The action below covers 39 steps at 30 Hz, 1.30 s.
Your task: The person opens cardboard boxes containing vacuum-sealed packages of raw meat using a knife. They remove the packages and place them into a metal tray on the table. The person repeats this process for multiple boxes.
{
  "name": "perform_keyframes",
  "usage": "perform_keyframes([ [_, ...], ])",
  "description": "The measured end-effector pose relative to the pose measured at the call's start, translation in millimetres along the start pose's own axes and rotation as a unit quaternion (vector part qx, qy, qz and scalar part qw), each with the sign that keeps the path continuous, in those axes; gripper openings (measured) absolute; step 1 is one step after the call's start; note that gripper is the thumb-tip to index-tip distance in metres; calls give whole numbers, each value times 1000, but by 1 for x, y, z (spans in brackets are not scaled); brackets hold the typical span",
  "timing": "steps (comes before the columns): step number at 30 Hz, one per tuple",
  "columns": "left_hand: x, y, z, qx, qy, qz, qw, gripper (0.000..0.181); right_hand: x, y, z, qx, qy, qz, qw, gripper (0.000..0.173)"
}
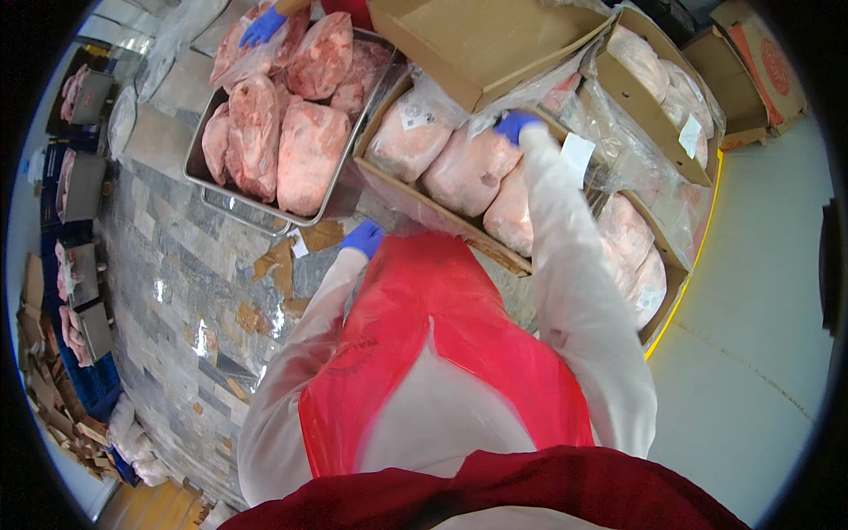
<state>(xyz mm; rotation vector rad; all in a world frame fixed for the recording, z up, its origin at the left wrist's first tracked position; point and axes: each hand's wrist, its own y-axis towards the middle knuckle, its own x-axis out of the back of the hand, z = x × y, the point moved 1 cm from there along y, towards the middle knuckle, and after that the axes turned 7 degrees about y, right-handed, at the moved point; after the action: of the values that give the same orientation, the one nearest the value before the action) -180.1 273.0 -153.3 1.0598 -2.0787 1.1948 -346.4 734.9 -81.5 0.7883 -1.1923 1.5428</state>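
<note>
My right hand (516,127), in a blue glove, is over an opened cardboard box (442,216) of meat pieces in clear plastic. It touches the plastic film at the box's far side, above a middle meat piece (472,169); its fingers are partly hidden, so its hold is unclear. A white paper sheet (578,158) lies beside my right sleeve. My left hand (362,239), also blue-gloved, hangs beside my red apron, near the box's left corner; its fingers are not clear. To the left, a deep metal pan (255,207) holds several large raw meat pieces (311,159).
Another person's blue-gloved hand (263,28) rests on meat at the pan's far end. More meat boxes (662,142) stand at the right, inside a yellow floor line (686,288). Cardboard scraps (281,262) litter the wet tiled floor. Metal pans (83,189) with meat line the far left.
</note>
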Motion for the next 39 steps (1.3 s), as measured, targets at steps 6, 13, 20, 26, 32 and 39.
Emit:
perform_keyframes([
  [6,119,120,-276,-280,109,-334,894,55,-141,-166,48,-204,292,-129,926,49],
  [13,119,215,-327,-273,257,-252,892,48,-132,-314,57,-315,581,-130,740,27],
  [20,137,30,-346,-421,109,-425,794,36,-23,-290,68,-269,721,-338,542,17],
  [26,170,-90,-291,-411,33,-430,803,35,10,-209,91,-105,832,-334,431,15],
  [32,271,-174,-140,-220,-327,-433,811,11,-57,-200,-14,-131,800,-383,443,9],
  [39,356,-304,52,-369,98,-630,676,27,-23,-217,-218,-202,754,-470,413,20],
])
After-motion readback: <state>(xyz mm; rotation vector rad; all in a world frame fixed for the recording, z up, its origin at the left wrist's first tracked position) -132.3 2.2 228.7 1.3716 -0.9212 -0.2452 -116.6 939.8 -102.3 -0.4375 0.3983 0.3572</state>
